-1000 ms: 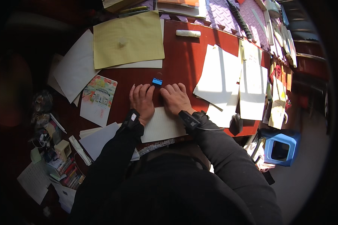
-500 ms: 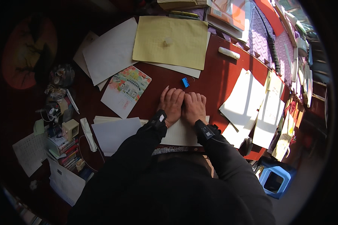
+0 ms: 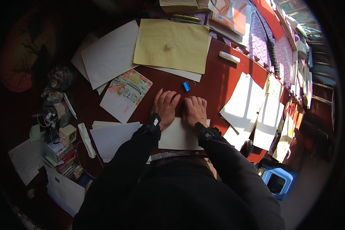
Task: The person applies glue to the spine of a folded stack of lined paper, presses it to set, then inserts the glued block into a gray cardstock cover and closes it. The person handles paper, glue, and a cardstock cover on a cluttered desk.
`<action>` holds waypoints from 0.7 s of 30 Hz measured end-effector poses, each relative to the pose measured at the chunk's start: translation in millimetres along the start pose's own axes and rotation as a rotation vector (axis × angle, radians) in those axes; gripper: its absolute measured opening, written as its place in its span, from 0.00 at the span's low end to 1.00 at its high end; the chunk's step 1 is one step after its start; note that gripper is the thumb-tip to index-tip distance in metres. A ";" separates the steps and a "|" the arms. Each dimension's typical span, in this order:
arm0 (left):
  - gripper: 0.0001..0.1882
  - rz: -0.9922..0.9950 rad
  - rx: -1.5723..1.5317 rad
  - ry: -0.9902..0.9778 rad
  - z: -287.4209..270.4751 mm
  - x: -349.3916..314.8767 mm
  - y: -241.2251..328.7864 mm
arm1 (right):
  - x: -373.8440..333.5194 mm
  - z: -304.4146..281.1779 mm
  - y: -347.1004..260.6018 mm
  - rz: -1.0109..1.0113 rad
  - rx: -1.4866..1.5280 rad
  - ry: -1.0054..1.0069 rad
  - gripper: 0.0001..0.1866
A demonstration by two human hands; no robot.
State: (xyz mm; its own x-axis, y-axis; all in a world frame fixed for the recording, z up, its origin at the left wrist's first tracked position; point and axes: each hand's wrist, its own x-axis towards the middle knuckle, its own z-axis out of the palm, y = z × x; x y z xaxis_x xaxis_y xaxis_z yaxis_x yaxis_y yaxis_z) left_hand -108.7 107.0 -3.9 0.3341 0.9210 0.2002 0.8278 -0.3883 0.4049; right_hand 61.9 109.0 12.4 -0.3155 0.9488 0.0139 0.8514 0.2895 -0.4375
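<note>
red-brown desk (image 3: 218, 82) strewn with paper. at the far edge a large yellow sheet (image 3: 172, 46), beside it big white sheets (image 3: 111, 53); to the right more white pages (image 3: 243, 101) in sunlight. nearer, an illustrated colourful leaflet (image 3: 125, 94) and a white stack (image 3: 111, 136) at the left. in the middle, at the near edge, a lined white sheet (image 3: 178, 136) (partly under both wrists). left hand (image 3: 165, 107) flat, fingers spread, holding nothing, palm on the sheet's far left corner. right hand (image 3: 195, 110) flat alongside, also empty, pressing the far right part. probably smoothing or creasing: best done with even pressure, palms sliding outward from the centre, edges kept square. just beyond the fingertips, 1 small blue block (image 3: 186, 86), untouched.
</note>
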 end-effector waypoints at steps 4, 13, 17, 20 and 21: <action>0.22 0.017 -0.011 0.003 -6.9 3.2 1.2 | 0.2 -1.4 -2.2 0.011 -0.006 0.001 0.15; 0.23 -0.102 0.004 0.099 7.9 21.4 42.0 | 0.0 -1.3 -0.3 -0.001 0.003 0.039 0.07; 0.22 -0.118 -0.075 0.182 20.0 22.8 36.3 | 0.4 1.0 1.3 -0.015 0.034 0.066 0.07; 0.22 -0.084 -0.035 0.180 19.2 22.5 34.1 | 1.9 -0.2 1.1 -0.038 0.069 0.104 0.07; 0.22 -0.054 -0.026 0.195 19.2 22.4 34.9 | 0.9 -1.2 2.2 -0.047 0.079 0.128 0.07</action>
State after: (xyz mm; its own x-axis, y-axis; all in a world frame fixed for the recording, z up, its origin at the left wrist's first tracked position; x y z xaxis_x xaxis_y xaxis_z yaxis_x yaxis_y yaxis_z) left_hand -63.7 114.7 -2.4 0.1935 0.9182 0.3457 0.8294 -0.3413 0.4423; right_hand 64.0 110.6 12.6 -0.2942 0.9442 0.1482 0.7996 0.3281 -0.5031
